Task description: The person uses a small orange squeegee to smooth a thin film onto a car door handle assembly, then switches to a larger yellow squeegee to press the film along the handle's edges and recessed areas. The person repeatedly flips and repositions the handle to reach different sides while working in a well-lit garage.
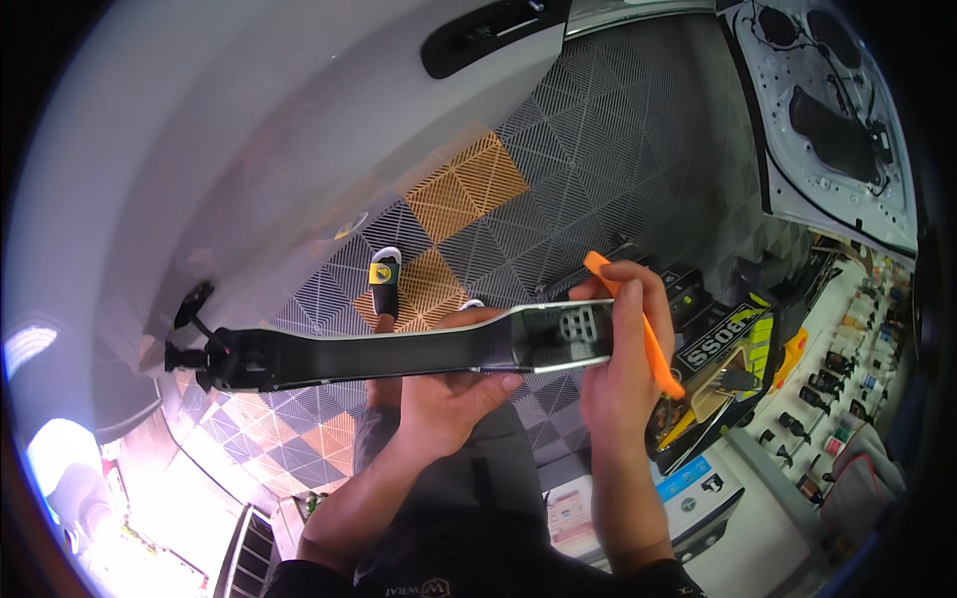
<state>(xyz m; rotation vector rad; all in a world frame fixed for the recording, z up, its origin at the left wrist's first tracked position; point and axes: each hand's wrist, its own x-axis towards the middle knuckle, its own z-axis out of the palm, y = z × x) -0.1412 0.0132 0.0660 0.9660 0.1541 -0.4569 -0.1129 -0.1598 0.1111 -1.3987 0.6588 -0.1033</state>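
A long, slightly curved car door handle [399,356], black with a bright silver rim, lies crosswise in front of me. At its left end is a black hooked bracket; its right end carries a glossy dark panel with a pale grid pattern. My left hand [449,409] is closed around the handle's middle from below, thumb along the near edge. My right hand [620,374] grips an orange plastic pry tool [662,367], with its thumb resting against the handle's right end. Part of the tool's shaft is hidden behind the fingers.
A light car body panel [279,149] curves along the left, with a black handle recess [488,35] at the top. An opened door or lid [837,110] stands at upper right. At right are a tool bag [723,349] and shelves of bottles [827,384]. Patterned tiles [598,149] cover the floor.
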